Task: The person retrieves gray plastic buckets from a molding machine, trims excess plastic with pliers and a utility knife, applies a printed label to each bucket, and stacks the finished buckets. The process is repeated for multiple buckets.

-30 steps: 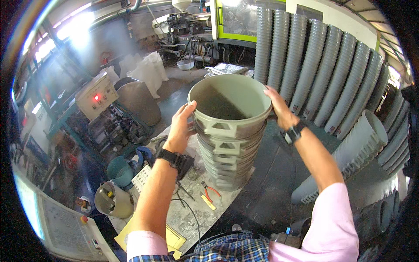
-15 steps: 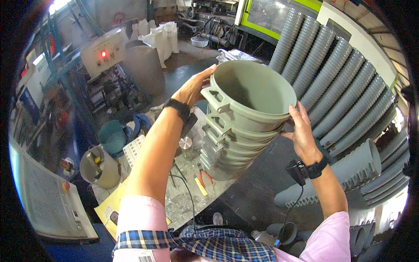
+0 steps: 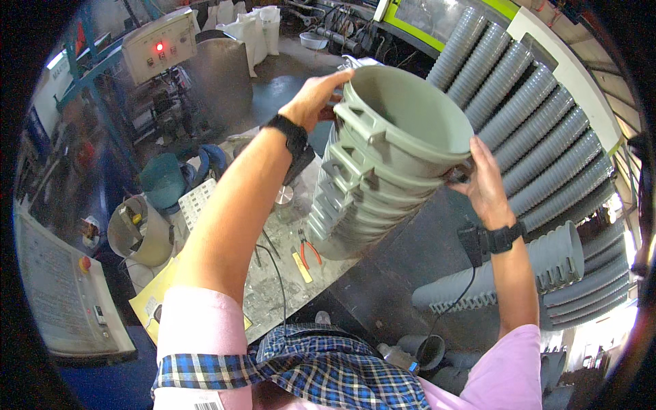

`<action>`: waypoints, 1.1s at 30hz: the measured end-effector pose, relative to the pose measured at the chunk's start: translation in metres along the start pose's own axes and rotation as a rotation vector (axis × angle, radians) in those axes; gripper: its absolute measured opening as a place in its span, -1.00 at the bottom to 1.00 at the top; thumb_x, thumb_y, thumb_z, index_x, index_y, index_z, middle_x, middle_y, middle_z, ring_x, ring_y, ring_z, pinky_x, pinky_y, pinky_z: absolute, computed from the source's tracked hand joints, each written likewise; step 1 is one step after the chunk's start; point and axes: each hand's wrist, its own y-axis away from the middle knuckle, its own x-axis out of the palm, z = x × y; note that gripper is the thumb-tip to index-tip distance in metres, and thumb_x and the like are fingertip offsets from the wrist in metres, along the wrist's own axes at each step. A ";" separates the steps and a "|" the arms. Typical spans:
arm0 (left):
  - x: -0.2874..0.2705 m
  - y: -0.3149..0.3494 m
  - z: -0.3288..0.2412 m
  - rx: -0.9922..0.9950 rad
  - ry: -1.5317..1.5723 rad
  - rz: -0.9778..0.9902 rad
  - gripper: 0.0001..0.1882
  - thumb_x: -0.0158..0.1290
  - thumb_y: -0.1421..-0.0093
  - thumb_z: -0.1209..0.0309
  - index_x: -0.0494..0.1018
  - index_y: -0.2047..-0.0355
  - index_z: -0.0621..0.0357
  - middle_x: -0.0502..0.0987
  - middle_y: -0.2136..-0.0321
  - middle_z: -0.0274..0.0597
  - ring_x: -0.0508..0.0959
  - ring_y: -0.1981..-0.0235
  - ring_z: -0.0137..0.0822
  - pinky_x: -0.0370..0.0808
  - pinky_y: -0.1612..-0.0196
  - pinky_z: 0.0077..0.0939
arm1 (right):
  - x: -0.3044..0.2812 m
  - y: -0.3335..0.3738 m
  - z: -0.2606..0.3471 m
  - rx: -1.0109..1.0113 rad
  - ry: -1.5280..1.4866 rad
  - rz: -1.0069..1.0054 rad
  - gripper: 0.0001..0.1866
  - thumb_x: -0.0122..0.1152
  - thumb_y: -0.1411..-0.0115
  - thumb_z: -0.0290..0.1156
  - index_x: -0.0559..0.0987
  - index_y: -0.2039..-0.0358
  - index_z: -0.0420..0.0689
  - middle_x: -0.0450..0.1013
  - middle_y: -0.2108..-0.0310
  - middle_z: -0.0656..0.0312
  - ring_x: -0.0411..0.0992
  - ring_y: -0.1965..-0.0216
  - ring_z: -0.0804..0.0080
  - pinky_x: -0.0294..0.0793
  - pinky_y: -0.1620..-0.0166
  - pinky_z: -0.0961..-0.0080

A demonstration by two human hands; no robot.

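A tall stack of nested grey-green plastic buckets (image 3: 355, 212) stands on the worktable and leans to the right. Around the rim of the top bucket (image 3: 410, 147) both my hands are closed. My left hand (image 3: 318, 99) grips its far left side, fingers partly hidden behind the rim. On its right side my right hand (image 3: 486, 181) pinches the rim, thumb below and fingers along the outside. Loop-shaped handles run down the stack's left side. Red-handled pliers (image 3: 311, 251) and a yellow-handled tool (image 3: 301, 267) lie near the stack's foot.
The worktable (image 3: 273, 301) has a dark cable across it. At left are a bin (image 3: 140, 232) of odds and ends and a control panel (image 3: 68, 294). Rows of nested grey buckets (image 3: 540, 130) fill the right, with another stack (image 3: 499, 273) lying on its side.
My hands and the top bucket have shifted up and a little to the right in the picture. The stack leans more. The surroundings have slid left and up as my view moved.
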 end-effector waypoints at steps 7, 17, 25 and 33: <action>-0.029 -0.070 -0.004 -0.061 0.082 0.013 -0.54 0.11 -0.03 -0.05 0.48 0.24 0.02 0.54 0.34 -0.21 0.56 0.46 -0.23 0.53 0.41 -0.24 | 0.020 -0.051 0.019 0.040 0.056 0.015 -0.17 0.00 -0.12 0.22 0.07 -0.26 -0.01 -0.17 -0.31 0.03 -0.18 -0.28 -0.14 0.02 -0.13 -0.26; -0.069 -0.131 0.000 -0.167 -0.247 -0.046 -0.31 -0.05 0.03 -0.33 0.45 0.12 -0.08 0.49 0.15 -0.19 0.44 0.28 -0.24 0.38 0.16 -0.37 | 0.037 -0.141 0.021 0.095 0.129 -0.079 -0.10 0.10 -0.04 0.24 0.15 -0.19 -0.15 -0.03 -0.23 -0.08 -0.09 -0.25 -0.11 0.31 -0.04 0.03; -0.079 -0.162 0.015 -0.108 -0.156 -0.067 -0.43 -0.03 -0.01 -0.27 0.50 0.20 -0.13 0.50 0.27 -0.22 0.45 0.36 -0.29 0.39 0.34 -0.42 | 0.033 -0.179 0.014 0.081 0.154 -0.062 -0.02 0.15 0.00 0.23 0.05 -0.24 -0.16 -0.17 -0.26 -0.19 -0.13 -0.25 -0.17 0.32 -0.04 0.02; -0.081 -0.174 0.022 -0.039 -0.215 -0.144 -0.30 -0.02 0.00 -0.26 0.41 0.01 -0.05 0.44 0.09 0.02 0.47 0.19 -0.06 0.44 0.14 -0.27 | 0.037 -0.186 0.018 0.080 0.189 -0.056 -0.02 0.09 -0.04 0.25 0.05 -0.24 -0.23 -0.19 -0.27 -0.21 -0.11 -0.25 -0.19 0.32 -0.05 -0.01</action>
